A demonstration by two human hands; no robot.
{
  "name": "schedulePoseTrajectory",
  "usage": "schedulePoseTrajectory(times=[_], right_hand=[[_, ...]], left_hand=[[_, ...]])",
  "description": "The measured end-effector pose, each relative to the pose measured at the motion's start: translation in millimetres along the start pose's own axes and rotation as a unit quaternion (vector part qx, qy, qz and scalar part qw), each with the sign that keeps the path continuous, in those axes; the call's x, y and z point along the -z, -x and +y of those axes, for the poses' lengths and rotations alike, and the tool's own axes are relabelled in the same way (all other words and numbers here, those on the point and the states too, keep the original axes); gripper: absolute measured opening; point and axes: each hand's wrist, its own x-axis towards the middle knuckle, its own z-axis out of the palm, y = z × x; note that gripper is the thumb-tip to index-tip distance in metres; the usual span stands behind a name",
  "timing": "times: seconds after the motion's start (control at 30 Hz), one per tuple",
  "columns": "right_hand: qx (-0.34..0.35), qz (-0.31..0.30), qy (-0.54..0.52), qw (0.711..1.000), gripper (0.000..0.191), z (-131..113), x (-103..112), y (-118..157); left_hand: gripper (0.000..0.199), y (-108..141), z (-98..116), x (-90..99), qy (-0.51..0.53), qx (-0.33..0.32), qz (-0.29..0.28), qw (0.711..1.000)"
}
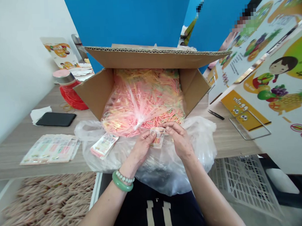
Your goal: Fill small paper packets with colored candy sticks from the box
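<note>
My left hand [142, 146] pinches a small printed packet [158, 139] by its left side, thumb on top. At the packet's upper right corner the fingers of my right hand [179, 139] are pressed together; whatever they hold is too small to make out. Just behind both hands, a cardboard box [153, 58] lies with its open side toward me. A clear bag of thin pink, yellow and green sticks [150, 96] fills it. Left of my hands, a stack of similar packets [104, 145] rests on a crumpled clear plastic bag [201, 140] that hangs over the table edge.
On the left of the table [6, 152] lie printed sheets [50, 148], a black phone [56, 119] and a red-covered jar [71, 92]. Tweezers [216, 114] and printed display boards [273, 89] are on the right. Below are a bin of packets [49, 206] and a white crate [248, 182].
</note>
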Motion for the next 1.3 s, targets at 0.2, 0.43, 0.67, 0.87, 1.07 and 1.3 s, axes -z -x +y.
schedulePoseTrajectory(times=[0.2,0.43,0.67,0.87,1.07,1.3], right_hand=[[0.017,-0.001,0.029,0.999,0.004,3,-2,2],[0.065,-0.031,0.093,0.993,0.007,2,-8,19],[0.008,-0.092,0.078,0.993,0.014,16,-45,40],[-0.031,-0.174,0.156,0.972,0.018,34,-79,57],[0.148,-0.297,0.332,0.883,0.026,50,-153,56],[0.195,-0.228,0.595,0.746,0.037,69,-223,40]], left_hand=[[0.033,5,8,-1.4,-0.008,-0.014,-0.003,1.0],[0.046,26,19,-6.5,0.012,0.008,0.001,1.0],[0.033,63,35,24.0,0.01,0.003,0.093,0.996],[0.025,105,69,122.3,-0.139,-0.106,0.289,0.941],[0.026,102,86,221.9,-0.517,-0.143,0.44,0.72],[0.042,79,80,244.2,-0.771,-0.013,0.394,0.5]])
